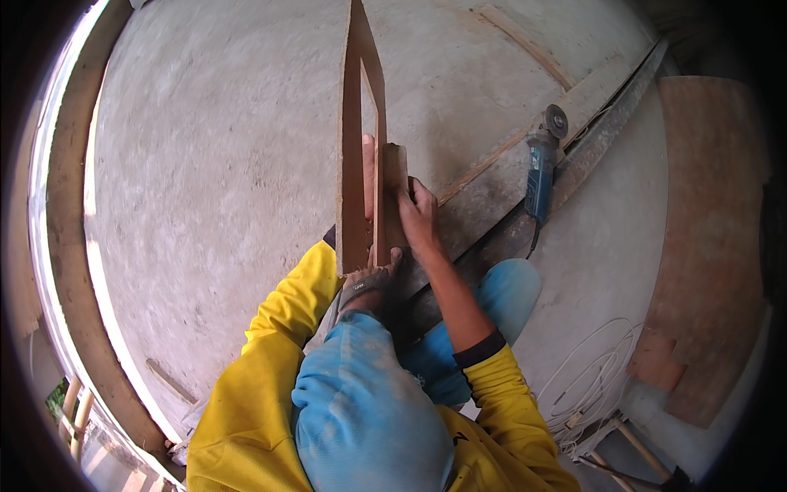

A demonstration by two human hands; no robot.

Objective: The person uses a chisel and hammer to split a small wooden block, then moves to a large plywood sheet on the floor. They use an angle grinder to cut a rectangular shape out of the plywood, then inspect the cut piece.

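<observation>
A thin brown board [352, 164] with a rectangular cut-out stands on edge in front of me, seen almost side-on. My left hand [369, 176] is behind it, steadying it; part of that hand shows through the opening, and the board hides the rest. On the board's right side, my right hand [420, 217] grips a narrow wooden block [395, 168], thumb and fingers bent around its edge. The block lies along the board's right face. Below the board's near end is my foot in a dark strapped sandal [366, 285], close to or touching it.
A blue angle grinder [539, 176] rests at the right on long dark planks [602, 115], its cord trailing toward me. Farther right lies a large brown sheet [709, 230]. Coiled white cable [594, 381] is at the lower right. A timber frame [70, 205] edges the concrete floor [205, 139] at left.
</observation>
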